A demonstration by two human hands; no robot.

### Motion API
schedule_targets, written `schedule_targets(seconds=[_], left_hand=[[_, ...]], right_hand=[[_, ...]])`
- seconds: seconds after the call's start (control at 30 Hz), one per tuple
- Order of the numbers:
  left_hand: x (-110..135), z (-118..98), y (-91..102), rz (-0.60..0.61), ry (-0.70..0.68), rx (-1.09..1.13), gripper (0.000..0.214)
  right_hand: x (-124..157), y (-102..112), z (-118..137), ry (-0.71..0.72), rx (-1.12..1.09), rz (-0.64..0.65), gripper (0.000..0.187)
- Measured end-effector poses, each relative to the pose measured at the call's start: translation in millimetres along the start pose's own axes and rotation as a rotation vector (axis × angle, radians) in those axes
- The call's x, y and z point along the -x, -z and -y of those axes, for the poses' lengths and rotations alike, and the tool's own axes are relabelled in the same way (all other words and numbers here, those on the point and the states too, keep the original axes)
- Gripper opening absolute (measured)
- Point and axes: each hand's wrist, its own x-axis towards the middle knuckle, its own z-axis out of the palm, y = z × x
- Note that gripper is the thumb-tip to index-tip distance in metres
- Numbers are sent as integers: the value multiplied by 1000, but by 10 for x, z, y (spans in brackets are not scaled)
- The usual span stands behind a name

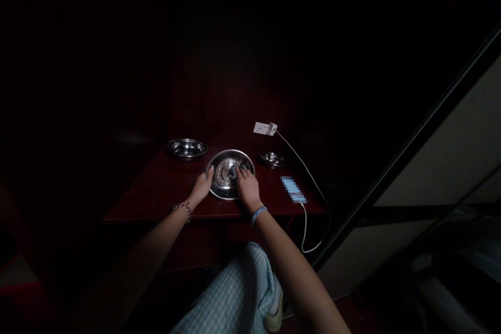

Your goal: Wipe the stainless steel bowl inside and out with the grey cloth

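Observation:
A shiny steel bowl [221, 168], round and shallow, is tilted toward me over the dark red table. My left hand [202, 187] grips its left rim, thumb on the inner side and the other fingers hidden behind. Inside the bowl, my right hand [248, 188] presses a crumpled grey cloth [234, 171] against the inner surface, fingers closed on it. Part of the cloth is hidden under the fingers. Whether the bowl's lower edge touches the table I cannot tell.
On the dark red table [144, 195] a second steel bowl [187, 150] stands at the back left and a smaller steel bowl [271, 159] at the right. A phone [293, 190] lies near the right edge. Its white cable [309, 167] loops from a wall socket [265, 128].

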Motion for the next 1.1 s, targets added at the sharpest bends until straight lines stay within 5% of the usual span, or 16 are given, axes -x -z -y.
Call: schedule_targets(seconds=[0.3, 0.6, 0.87, 1.1], left_hand=[[-21, 23, -1, -35, -23, -20, 56], [-34, 49, -9, 19, -33, -2, 55], [-21, 64, -18, -34, -47, 1, 62], [-47, 109, -31, -1, -85, 5, 67]], right_hand=[[140, -169, 346, 130, -55, 60, 53], [4, -40, 399, -153, 2, 44, 55], [43, -133, 422, -16, 2, 48, 55], [16, -230, 482, -154, -21, -41, 56]])
